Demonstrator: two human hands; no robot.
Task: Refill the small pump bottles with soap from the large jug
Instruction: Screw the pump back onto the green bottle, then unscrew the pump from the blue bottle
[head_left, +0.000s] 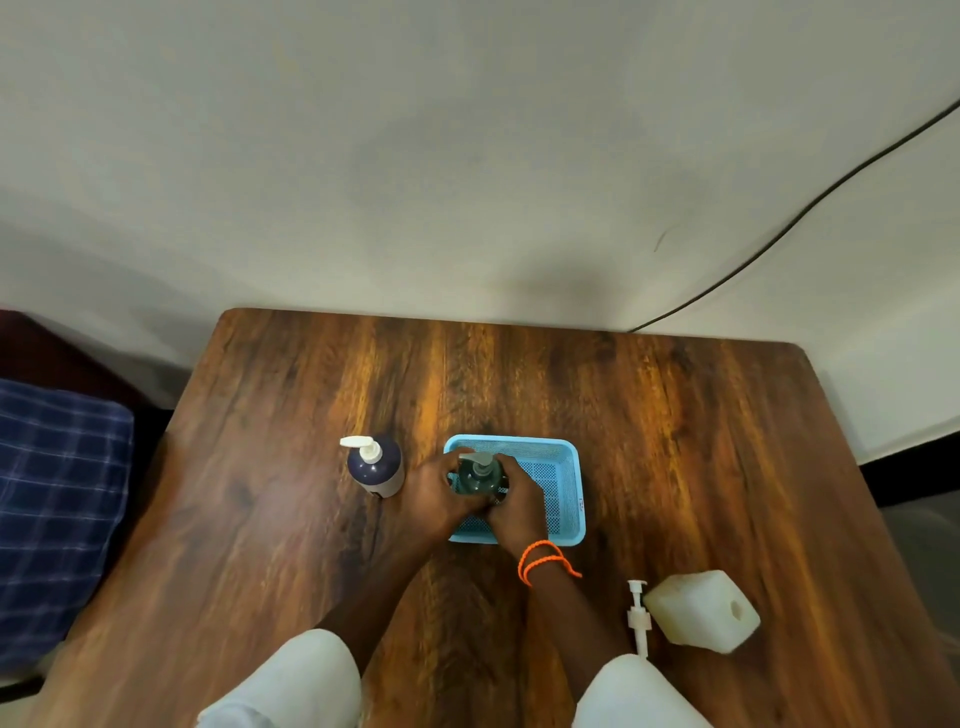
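Both my hands, left (434, 493) and right (511, 501), are clamped round the green bottle (479, 475) standing in the basket (563, 478) mid-counter. I judge I'm about to unscrew its pump; the jug (701, 610) lies near the counter's right edge.

Bottle (375, 466) left of basket (563, 467)

Wooden table (675, 441) — navy bottle (375, 470), blue basket (563, 486), jug (701, 610), loose pump (639, 618).
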